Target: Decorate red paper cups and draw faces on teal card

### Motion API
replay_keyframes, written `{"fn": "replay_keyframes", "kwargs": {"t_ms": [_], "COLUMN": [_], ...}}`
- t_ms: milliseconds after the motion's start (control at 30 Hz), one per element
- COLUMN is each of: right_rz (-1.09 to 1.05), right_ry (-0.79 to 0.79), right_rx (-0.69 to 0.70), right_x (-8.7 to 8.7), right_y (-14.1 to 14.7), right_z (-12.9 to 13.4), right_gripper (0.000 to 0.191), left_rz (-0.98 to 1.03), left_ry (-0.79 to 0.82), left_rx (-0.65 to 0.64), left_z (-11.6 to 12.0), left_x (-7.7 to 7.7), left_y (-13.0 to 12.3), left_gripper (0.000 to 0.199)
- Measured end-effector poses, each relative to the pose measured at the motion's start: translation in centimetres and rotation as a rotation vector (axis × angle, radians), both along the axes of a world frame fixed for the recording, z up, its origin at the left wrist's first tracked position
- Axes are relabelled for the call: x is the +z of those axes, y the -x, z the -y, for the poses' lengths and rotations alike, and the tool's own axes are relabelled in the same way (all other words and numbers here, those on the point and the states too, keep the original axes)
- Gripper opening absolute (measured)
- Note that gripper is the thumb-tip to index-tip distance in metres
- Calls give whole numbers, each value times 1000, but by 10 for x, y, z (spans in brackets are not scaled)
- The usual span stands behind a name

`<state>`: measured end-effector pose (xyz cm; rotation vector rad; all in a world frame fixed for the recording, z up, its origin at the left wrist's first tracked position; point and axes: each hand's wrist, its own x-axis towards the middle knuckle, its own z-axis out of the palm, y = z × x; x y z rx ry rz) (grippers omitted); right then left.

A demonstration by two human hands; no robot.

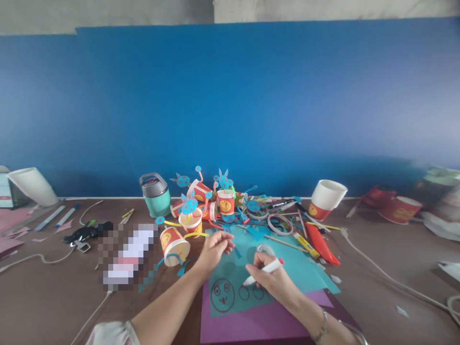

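Note:
My right hand (268, 275) is closed around a white marker (264, 272) with a red end. Its tip is low over the teal paper (298, 268), beside a small drawn circle. To the left on that paper is a dark red drawn face (222, 295), with more small circles partly behind my right hand. My left hand (216, 248) hovers or rests by the paper's left edge, fingers loosely curled and a little apart, nothing visible in them. Under the teal paper lies a purple sheet (230, 328). A tape roll (265, 249) sits just behind my right hand.
Several red-and-white paper cups (175, 245) with blue paper animal heads stand or lie behind my left hand. White cups (327, 194), a red pouch-like item (321, 243), a glue box (306, 245), a teal flask (155, 196) and a white cable (391, 273) surround the work.

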<state>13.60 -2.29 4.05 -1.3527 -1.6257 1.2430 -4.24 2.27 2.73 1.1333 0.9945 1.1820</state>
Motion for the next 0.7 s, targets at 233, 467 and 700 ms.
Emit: {"fn": "replay_keyframes", "kwargs": {"t_ms": [233,467,700], "right_rz": [108,135,185], "right_ry": [22,-3,-15], "right_rx": [-3,11,-38], "right_x": [-13,-15,-22], "right_y": [-1,0,1], "right_z": [-6,-5,-6], "right_gripper": [22,21,22], "left_rz": [-15,-14,-16], "left_ry": [3,0,1], "left_rx": [-1,5,0], "left_z": [0,0,1], "left_x": [1,3,5], "left_y": [0,0,0], "left_gripper": [17,20,20]}}
